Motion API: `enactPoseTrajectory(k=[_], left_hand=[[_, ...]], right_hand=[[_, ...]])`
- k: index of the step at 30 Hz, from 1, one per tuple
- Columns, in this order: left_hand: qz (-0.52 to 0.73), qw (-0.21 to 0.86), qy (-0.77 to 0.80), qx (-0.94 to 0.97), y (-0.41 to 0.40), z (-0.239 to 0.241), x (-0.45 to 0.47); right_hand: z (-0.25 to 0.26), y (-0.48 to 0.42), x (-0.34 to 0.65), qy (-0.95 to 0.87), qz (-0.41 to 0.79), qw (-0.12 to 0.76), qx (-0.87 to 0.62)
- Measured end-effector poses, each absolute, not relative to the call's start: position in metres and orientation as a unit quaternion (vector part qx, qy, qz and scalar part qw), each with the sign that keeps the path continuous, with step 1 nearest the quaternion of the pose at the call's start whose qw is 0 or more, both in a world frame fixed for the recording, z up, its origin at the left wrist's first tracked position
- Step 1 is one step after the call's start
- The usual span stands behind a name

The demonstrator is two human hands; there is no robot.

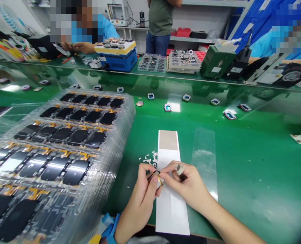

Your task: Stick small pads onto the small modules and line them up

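Note:
My left hand (142, 188) pinches a small black screen part with a gold flex cable (155, 175) just above a white paper strip (168, 203) on the green table. My right hand (184, 183) is closed too, its fingertips touching the same part, and a small dark tool with a pale tip (180, 170) sticks up between its fingers. Tiny white scraps (150, 158) lie scattered left of the strip's upper end. A stack of clear plastic trays (112, 159) holding rows of black screens with gold cables fills the left side.
A clear film sheet (203, 152) lies right of the strip. Several small framed parts, such as one (168, 107), sit along the shiny green belt (242, 142). Beyond it are a blue-and-yellow machine (117, 56), parts trays (183, 61), a green device (213, 62) and other people working.

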State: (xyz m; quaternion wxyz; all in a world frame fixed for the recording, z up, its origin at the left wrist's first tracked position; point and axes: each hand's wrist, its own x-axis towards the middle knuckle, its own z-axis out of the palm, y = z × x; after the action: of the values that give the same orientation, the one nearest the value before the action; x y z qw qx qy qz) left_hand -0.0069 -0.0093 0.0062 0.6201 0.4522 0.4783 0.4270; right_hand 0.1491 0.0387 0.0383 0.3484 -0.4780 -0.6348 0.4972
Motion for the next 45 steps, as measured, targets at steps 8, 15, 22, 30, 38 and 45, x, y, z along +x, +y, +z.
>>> enactPoseTrajectory(k=[8, 15, 22, 30, 38, 45], left_hand=[[0.438, 0.634, 0.448, 0.453, -0.008, 0.002, -0.008], [0.432, 0.642, 0.442, 0.454, -0.009, -0.002, -0.009], [0.443, 0.642, 0.437, 0.448, -0.006, 0.0, -0.008], [0.429, 0.614, 0.466, 0.471, -0.006, 0.0, -0.007], [0.312, 0.435, 0.505, 0.677, 0.004, 0.028, 0.005], [0.257, 0.353, 0.465, 0.77, 0.012, 0.021, 0.021]], right_hand=[[0.041, 0.039, 0.15, -0.631, 0.505, 0.349, -0.475], [0.043, 0.041, 0.151, -0.619, 0.521, 0.353, -0.47], [0.042, 0.042, 0.15, -0.611, 0.528, 0.358, -0.469], [0.035, 0.046, 0.157, -0.573, 0.565, 0.356, -0.475], [0.024, 0.091, 0.198, -0.53, 0.377, 0.503, -0.569], [-0.002, 0.097, 0.193, -0.491, 0.427, 0.513, -0.56]])
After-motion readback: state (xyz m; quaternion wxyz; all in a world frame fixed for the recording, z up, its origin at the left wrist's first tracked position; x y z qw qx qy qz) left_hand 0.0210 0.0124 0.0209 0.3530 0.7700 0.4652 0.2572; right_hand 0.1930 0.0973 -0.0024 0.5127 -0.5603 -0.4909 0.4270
